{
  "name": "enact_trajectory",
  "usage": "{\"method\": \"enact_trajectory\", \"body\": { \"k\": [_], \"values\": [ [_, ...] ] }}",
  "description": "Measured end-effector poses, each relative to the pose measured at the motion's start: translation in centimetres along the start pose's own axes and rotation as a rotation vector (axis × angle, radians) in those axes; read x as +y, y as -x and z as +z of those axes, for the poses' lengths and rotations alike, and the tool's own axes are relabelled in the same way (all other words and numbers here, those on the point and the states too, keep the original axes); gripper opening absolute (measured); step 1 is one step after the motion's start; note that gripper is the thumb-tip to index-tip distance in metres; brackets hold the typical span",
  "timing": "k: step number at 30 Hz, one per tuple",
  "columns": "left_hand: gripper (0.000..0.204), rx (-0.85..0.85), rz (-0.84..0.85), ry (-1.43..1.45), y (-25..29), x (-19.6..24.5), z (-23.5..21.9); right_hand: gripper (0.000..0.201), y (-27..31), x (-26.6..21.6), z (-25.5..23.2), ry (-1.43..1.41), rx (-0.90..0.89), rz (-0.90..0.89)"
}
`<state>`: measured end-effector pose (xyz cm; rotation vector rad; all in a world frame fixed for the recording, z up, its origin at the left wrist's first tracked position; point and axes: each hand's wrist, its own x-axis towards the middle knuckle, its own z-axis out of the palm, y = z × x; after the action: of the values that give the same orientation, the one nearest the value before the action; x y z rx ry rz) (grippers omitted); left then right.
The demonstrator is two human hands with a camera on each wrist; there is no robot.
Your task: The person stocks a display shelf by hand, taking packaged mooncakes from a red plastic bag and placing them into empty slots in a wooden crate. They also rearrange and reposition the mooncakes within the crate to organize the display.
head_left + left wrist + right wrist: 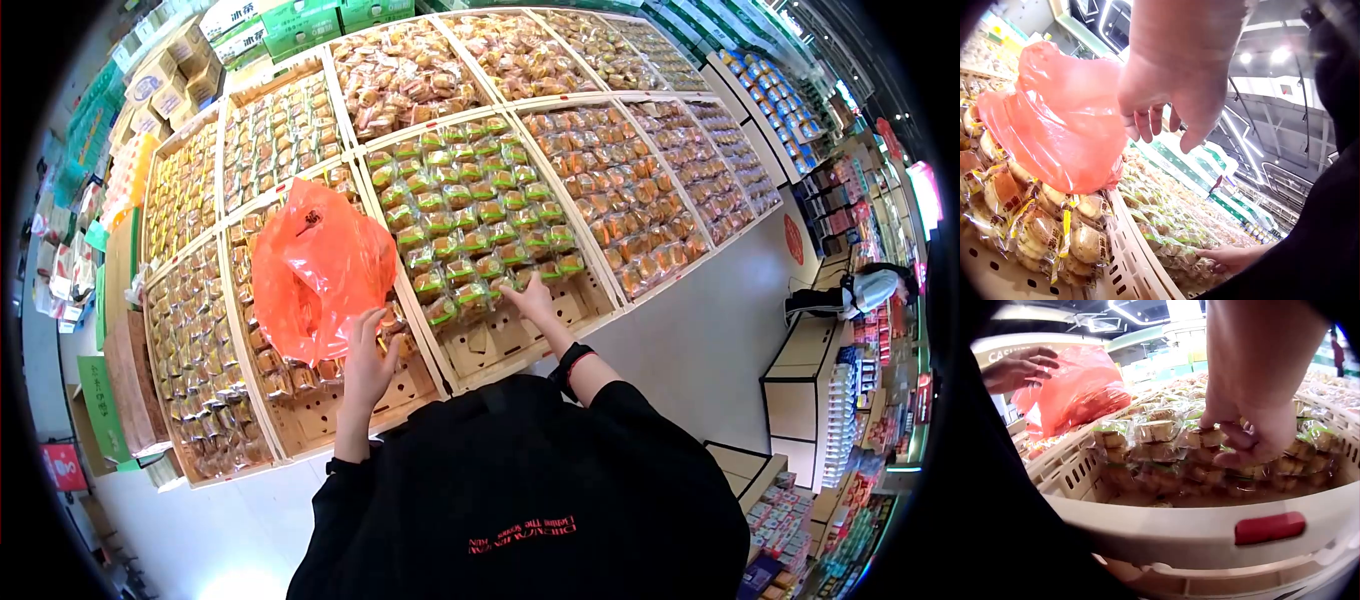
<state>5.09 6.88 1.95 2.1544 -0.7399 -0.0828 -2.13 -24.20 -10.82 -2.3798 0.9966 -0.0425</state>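
Observation:
A puffed red plastic bag (320, 270) rests on packaged cakes, its knotted top showing in the head view. Beside its lower right side is my left hand (370, 365), fingers loosely bent and holding nothing; the left wrist view shows this hand (1175, 94) just right of the bag (1060, 125). My right hand (535, 305) is at the front row of clear packets with green labels. In the right wrist view, curled fingers and thumb of this hand (1254, 431) grip a wrapped cake (1204, 437) on top of the stack. The hand partly hides that packet.
Cream crates with slotted walls (1072, 478) stand side by side, filled with wrapped cakes. The nearest crate has a red tab (1269, 528) on its front rim. Cartons (170, 80) are stacked at the far left. A person (860, 293) is by the shelves at right.

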Motion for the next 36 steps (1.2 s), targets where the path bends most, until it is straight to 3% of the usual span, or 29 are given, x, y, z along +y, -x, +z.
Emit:
{"method": "enact_trajectory", "body": {
  "k": [2,3,5,7,8,9,10,12,13,16,20,23,24,26,28,29,31,33,34,35,36],
  "values": [
    [0.045,0.000,0.020,0.012,-0.2,0.1,0.1,0.076,0.0,-0.3,-0.9,0.122,-0.017,-0.012],
    [0.045,-0.009,0.032,0.024,0.0,0.1,0.0,0.075,0.1,-1.1,-2.1,0.087,-0.123,0.011],
    [0.043,0.002,0.043,-0.001,0.7,-0.2,0.2,0.070,1.1,-3.0,-3.8,0.101,-0.095,-0.120],
    [0.040,0.014,0.052,-0.004,0.2,-0.6,0.5,0.049,0.9,-0.7,-0.1,0.019,0.065,-0.360],
    [0.039,0.012,0.057,0.021,0.4,-1.0,0.8,0.042,1.4,-2.9,-2.3,-0.042,-0.220,-0.312],
    [0.036,0.013,0.039,0.040,0.4,-1.3,1.0,0.045,0.1,-0.9,1.2,0.018,-0.175,-0.445],
    [0.038,-0.045,-0.006,0.026,0.4,-1.1,0.8,0.052,2.1,-2.7,-0.4,0.131,-0.196,-0.403],
    [0.042,-0.016,0.004,0.039,0.5,-0.7,0.6,0.059,2.3,-2.8,-0.1,-0.030,-0.045,-0.672],
    [0.042,0.003,0.023,0.039,0.3,-0.8,0.7,0.057,2.0,-2.7,0.2,-0.060,-0.027,-0.713],
    [0.045,-0.020,0.010,0.037,0.2,-1.0,0.8,0.047,1.3,-2.4,0.9,-0.112,-0.089,-0.646],
    [0.043,-0.012,0.031,0.085,-0.4,-1.2,0.9,0.044,0.0,-1.7,2.1,-0.136,-0.098,-0.700],
    [0.030,0.276,0.128,-0.096,-1.8,-1.1,-0.6,0.043,0.0,-2.0,1.6,-0.109,-0.149,-0.636],
    [0.026,0.395,0.165,-0.162,-2.6,-2.1,-1.5,0.042,0.3,-2.6,0.6,-0.092,-0.201,-0.594],
    [0.019,0.653,0.062,-0.128,-4.1,-5.4,-3.1,0.042,1.0,-3.0,-0.7,-0.078,-0.250,-0.548],
    [0.016,0.802,-0.200,-0.052,-6.2,-9.8,-4.3,0.039,1.3,-2.3,-1.8,-0.137,-0.257,-0.521],
    [0.016,0.804,-0.196,-0.053,-7.1,-12.2,-4.5,0.039,1.4,-1.8,-2.1,-0.139,-0.254,-0.524],
    [0.016,0.523,-0.248,0.055,-8.6,-19.1,-4.1,0.034,1.8,0.2,-1.8,-0.133,-0.081,-0.532],
    [0.018,0.349,-0.296,0.435,-11.3,-35.8,1.5,0.031,2.4,2.9,-1.3,-0.168,0.000,-0.573],
    [0.019,0.272,-0.345,0.609,-12.7,-39.8,2.7,0.029,2.3,3.8,-1.4,-0.200,0.076,-0.606],
    [0.024,0.106,-0.570,1.400,-12.3,-34.6,0.7,0.029,2.8,4.0,-2.0,-0.202,0.085,-0.606],
    [0.026,0.138,-0.631,1.213,-11.6,-31.2,0.2,0.026,4.0,4.4,-2.6,-0.199,0.027,-0.490]
  ]
}}
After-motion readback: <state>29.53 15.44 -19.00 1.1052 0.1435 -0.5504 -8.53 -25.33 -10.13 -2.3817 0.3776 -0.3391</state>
